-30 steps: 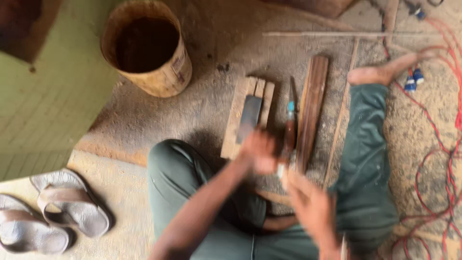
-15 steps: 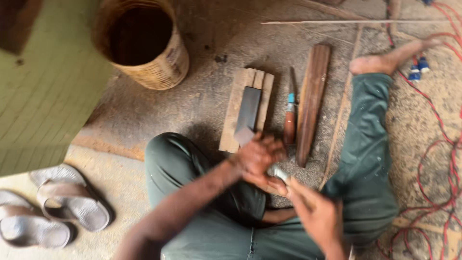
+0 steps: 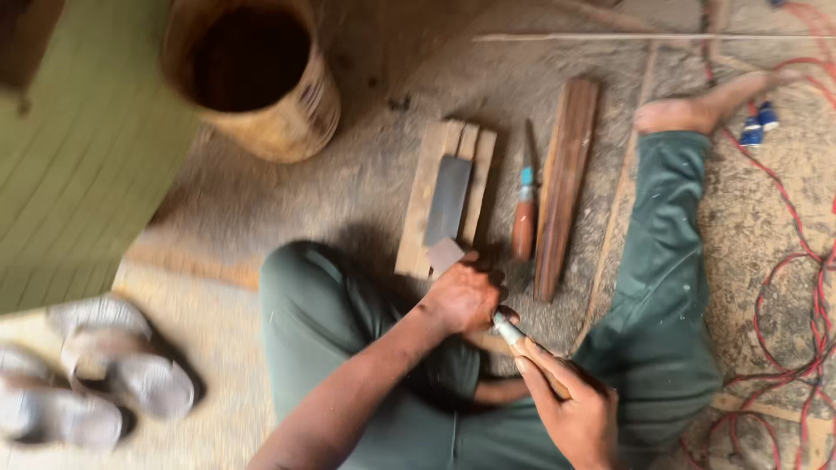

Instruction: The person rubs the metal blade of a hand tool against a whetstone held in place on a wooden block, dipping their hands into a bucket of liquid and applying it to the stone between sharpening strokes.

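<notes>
Both hands [image 3: 466,296] grip a wooden-handled chisel [image 3: 522,344], ferrule pale metal.

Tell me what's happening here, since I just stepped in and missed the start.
A person in green trousers sits on a dusty floor. The left hand holds a small flat grey metal blade just above a wooden sharpening block with a dark grey stone. The right hand grips a wooden-handled tool with a metal collar, its tip meeting the left hand. A brown-handled chisel and a dark wooden plank lie beside the block.
</notes>
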`<state>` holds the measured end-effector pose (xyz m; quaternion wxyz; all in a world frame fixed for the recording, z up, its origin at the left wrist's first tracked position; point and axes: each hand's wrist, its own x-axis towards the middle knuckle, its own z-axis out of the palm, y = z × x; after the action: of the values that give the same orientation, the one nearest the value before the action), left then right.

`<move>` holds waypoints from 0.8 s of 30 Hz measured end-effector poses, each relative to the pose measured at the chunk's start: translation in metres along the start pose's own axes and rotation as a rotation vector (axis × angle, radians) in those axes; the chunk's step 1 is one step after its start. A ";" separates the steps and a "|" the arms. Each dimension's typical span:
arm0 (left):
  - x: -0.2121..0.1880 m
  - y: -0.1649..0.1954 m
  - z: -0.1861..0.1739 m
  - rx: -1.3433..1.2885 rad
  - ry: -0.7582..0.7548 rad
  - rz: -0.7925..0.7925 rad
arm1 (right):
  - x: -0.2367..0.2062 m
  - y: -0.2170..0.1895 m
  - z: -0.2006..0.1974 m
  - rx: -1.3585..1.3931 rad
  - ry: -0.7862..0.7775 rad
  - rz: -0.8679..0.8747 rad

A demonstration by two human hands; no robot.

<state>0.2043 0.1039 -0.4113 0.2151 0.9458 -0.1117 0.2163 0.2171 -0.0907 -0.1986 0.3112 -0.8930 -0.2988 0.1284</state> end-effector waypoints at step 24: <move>0.151 -0.054 -0.077 -0.077 -0.412 -0.316 | 0.125 0.007 -0.023 0.201 -0.016 -0.100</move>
<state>0.3256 0.1686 -0.2988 0.2547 0.9667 -0.0119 -0.0215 0.3288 -0.0295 -0.1907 0.4027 -0.8402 -0.3310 0.1492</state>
